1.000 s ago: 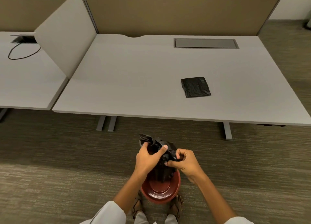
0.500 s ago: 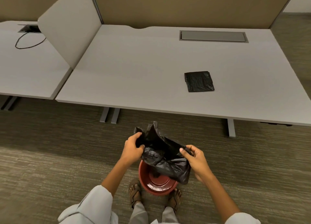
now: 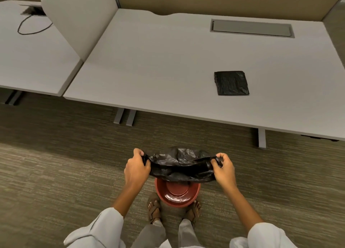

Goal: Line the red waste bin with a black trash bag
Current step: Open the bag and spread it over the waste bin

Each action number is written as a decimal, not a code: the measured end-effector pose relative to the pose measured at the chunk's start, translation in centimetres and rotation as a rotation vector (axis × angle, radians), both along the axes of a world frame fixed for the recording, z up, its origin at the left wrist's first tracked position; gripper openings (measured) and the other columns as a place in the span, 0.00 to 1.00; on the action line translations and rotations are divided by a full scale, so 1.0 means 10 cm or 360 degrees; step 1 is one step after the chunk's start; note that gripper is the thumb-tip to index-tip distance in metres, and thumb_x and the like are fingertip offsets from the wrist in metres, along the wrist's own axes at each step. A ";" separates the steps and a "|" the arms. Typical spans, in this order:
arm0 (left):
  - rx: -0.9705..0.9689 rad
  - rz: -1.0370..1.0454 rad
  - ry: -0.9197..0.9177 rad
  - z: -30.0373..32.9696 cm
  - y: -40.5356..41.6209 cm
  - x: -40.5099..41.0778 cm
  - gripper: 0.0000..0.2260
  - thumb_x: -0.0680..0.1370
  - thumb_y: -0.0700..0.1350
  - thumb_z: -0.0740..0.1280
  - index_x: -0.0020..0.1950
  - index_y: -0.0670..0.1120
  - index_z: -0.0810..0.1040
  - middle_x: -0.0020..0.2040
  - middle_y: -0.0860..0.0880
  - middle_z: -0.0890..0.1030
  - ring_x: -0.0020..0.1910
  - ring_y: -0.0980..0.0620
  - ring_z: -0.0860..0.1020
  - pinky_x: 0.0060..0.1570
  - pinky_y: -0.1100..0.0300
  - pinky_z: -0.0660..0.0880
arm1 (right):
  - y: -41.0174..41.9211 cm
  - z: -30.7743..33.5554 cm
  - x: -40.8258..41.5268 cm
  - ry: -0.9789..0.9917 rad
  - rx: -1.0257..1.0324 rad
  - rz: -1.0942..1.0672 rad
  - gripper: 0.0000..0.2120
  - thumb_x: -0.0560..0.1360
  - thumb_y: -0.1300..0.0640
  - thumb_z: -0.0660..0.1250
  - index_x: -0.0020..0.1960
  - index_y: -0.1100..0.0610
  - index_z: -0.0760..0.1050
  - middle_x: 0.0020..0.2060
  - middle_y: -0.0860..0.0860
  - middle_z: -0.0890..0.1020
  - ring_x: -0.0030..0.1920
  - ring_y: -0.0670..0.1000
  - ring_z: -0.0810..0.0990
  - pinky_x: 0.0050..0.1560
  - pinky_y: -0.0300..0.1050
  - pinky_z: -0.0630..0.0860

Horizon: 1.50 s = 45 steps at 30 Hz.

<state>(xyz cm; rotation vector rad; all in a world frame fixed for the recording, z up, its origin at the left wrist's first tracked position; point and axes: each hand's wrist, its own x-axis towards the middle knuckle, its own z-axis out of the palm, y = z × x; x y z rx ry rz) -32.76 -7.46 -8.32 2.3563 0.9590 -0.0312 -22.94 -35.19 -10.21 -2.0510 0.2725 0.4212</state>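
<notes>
A round red waste bin (image 3: 177, 196) stands on the carpet between my feet, its inside bare. Above it I hold a black trash bag (image 3: 180, 164) stretched wide sideways, its mouth pulled apart. My left hand (image 3: 136, 168) grips the bag's left edge and my right hand (image 3: 224, 170) grips the right edge. The bag hides the bin's far rim. A second black bag (image 3: 231, 82), folded flat into a square, lies on the desk.
A long grey desk (image 3: 158, 70) runs across in front of me, its legs (image 3: 261, 137) on the carpet beyond the bin. A divider panel (image 3: 80, 22) separates a left desk with a black cable (image 3: 31, 26). A cable tray lid (image 3: 252, 27) sits at the desk's back.
My hands have moved apart, pulling the crumpled bag out into a wide open band above the bin. The view has tilted down toward the desk.
</notes>
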 end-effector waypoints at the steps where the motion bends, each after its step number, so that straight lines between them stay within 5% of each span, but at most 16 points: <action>1: 0.0040 0.0002 -0.0021 -0.02 0.02 -0.02 0.13 0.74 0.45 0.70 0.47 0.53 0.65 0.32 0.56 0.76 0.30 0.56 0.76 0.28 0.56 0.73 | 0.02 0.00 0.00 -0.0036 -0.0022 -0.0005 0.04 0.78 0.60 0.66 0.52 0.55 0.73 0.47 0.51 0.81 0.48 0.52 0.81 0.50 0.53 0.80; 3: 0.0114 0.0007 -0.0036 -0.06 0.06 -0.05 0.13 0.74 0.45 0.70 0.44 0.53 0.65 0.29 0.56 0.74 0.27 0.58 0.72 0.25 0.59 0.65 | 0.08 0.01 0.00 -0.0115 -0.0079 0.0017 0.05 0.77 0.61 0.67 0.49 0.54 0.72 0.43 0.50 0.80 0.44 0.51 0.81 0.44 0.51 0.80; 10: 0.0040 -0.0177 -0.0123 -0.19 0.31 -0.08 0.18 0.73 0.40 0.71 0.31 0.48 0.64 0.29 0.51 0.72 0.28 0.54 0.71 0.26 0.59 0.65 | 0.25 0.03 -0.06 -0.0359 -0.0214 0.0136 0.18 0.72 0.66 0.70 0.32 0.55 0.63 0.28 0.52 0.73 0.29 0.47 0.70 0.30 0.44 0.69; 15: -0.0283 -0.0152 -0.0242 -0.25 0.48 -0.08 0.23 0.69 0.37 0.77 0.27 0.49 0.64 0.28 0.52 0.72 0.29 0.57 0.72 0.38 0.69 0.68 | 0.33 -0.02 -0.12 -0.0423 -0.0213 0.0107 0.24 0.65 0.77 0.66 0.28 0.54 0.58 0.38 0.50 0.82 0.39 0.49 0.81 0.36 0.30 0.72; 19: -0.0564 -0.0196 -0.0162 -0.33 0.63 -0.07 0.08 0.69 0.38 0.77 0.39 0.47 0.79 0.36 0.48 0.81 0.28 0.57 0.78 0.34 0.69 0.76 | 0.36 -0.10 -0.14 -0.0352 -0.0199 0.0234 0.22 0.66 0.78 0.61 0.27 0.55 0.58 0.48 0.49 0.83 0.45 0.46 0.82 0.40 0.30 0.73; 24: -0.0484 -0.0565 -0.0010 -0.44 0.75 -0.06 0.19 0.73 0.32 0.68 0.61 0.46 0.81 0.55 0.53 0.75 0.40 0.57 0.77 0.41 0.73 0.73 | 0.30 -0.19 -0.18 -0.0236 -0.0234 0.0573 0.19 0.64 0.77 0.56 0.29 0.53 0.68 0.47 0.44 0.83 0.58 0.43 0.77 0.60 0.30 0.68; 28: -0.0394 -0.0729 0.0129 -0.57 0.74 -0.06 0.25 0.71 0.31 0.64 0.65 0.51 0.79 0.65 0.50 0.72 0.58 0.52 0.75 0.55 0.68 0.72 | 0.25 -0.28 -0.19 -0.0226 -0.0413 0.0730 0.28 0.65 0.78 0.55 0.47 0.53 0.85 0.56 0.49 0.81 0.61 0.46 0.74 0.69 0.43 0.66; 32: -0.0244 -0.0817 0.0458 -0.78 0.69 -0.01 0.25 0.72 0.36 0.66 0.67 0.53 0.77 0.68 0.45 0.69 0.60 0.42 0.77 0.61 0.54 0.76 | 0.27 -0.48 -0.21 -0.0194 -0.0540 0.0810 0.29 0.69 0.76 0.56 0.67 0.59 0.76 0.62 0.53 0.79 0.63 0.50 0.76 0.68 0.47 0.71; 38: -0.0194 -0.0762 0.0824 -1.24 0.63 0.18 0.23 0.70 0.41 0.70 0.66 0.47 0.76 0.60 0.43 0.79 0.57 0.43 0.80 0.55 0.52 0.79 | 0.22 -1.11 -0.22 0.0092 -0.0636 0.0632 0.27 0.72 0.65 0.68 0.71 0.63 0.70 0.66 0.58 0.75 0.66 0.57 0.74 0.66 0.44 0.68; 41: -0.0246 -0.0847 0.0825 -1.48 0.61 0.25 0.30 0.70 0.40 0.70 0.71 0.48 0.68 0.54 0.42 0.82 0.54 0.41 0.81 0.50 0.49 0.80 | 0.21 -1.41 -0.22 0.0235 -0.0698 0.0416 0.34 0.65 0.50 0.78 0.67 0.60 0.75 0.63 0.57 0.79 0.62 0.56 0.78 0.61 0.44 0.72; 45: -0.0177 -0.1023 0.0902 -1.79 0.57 0.26 0.52 0.70 0.38 0.73 0.79 0.59 0.38 0.44 0.46 0.81 0.44 0.45 0.81 0.43 0.50 0.80 | 0.19 -1.77 -0.22 0.0177 -0.0856 0.0163 0.36 0.58 0.35 0.78 0.59 0.56 0.82 0.53 0.54 0.86 0.54 0.55 0.84 0.51 0.47 0.82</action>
